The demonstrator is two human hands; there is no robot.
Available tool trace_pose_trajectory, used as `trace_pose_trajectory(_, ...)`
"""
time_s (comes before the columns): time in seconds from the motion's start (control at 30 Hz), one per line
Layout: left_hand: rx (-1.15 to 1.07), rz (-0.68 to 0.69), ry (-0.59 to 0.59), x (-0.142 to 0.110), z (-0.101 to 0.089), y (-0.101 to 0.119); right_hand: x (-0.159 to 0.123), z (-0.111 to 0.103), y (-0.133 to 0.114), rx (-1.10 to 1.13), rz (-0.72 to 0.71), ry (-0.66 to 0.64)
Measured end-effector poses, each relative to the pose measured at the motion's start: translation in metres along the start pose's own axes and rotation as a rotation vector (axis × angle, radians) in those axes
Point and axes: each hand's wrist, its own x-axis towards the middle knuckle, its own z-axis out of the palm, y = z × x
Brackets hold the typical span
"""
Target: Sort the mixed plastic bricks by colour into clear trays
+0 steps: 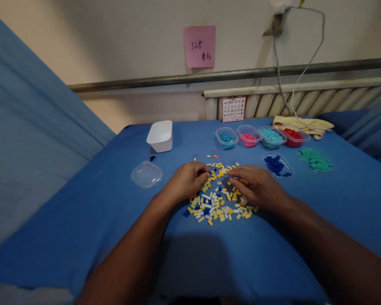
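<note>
A heap of small bricks (217, 199), mostly yellow, white and orange with a few blue, lies on the blue cloth (114, 220). My left hand (189, 180) rests on the heap's left side with its fingers curled down among the pieces. My right hand (257, 184) lies on the right side, fingers bent and pinched over the bricks. What either hand grips is hidden under the fingers.
A white tub (160, 135) and a clear lid (146, 174) sit at the left. Several clear tubs hold sorted bricks: light blue (226, 138), pink (249, 136), teal (271, 137), red (293, 135), dark blue (276, 164), green (315, 159). A yellow cloth (314, 125) lies behind.
</note>
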Motion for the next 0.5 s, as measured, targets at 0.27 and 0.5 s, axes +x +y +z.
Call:
trace_pose_trajectory(0.27, -0.875, -0.163, 0.045, -0.001, 0.026, 0.029, 0.011, 0.008, -0.021, 0.068, 0.002, 0.167)
trace_pose_trajectory(0.5, -0.785, -0.157, 0.019, -0.003, 0.036, 0.029, 0.013, 0.006, -0.018, 0.087, 0.034, 0.191)
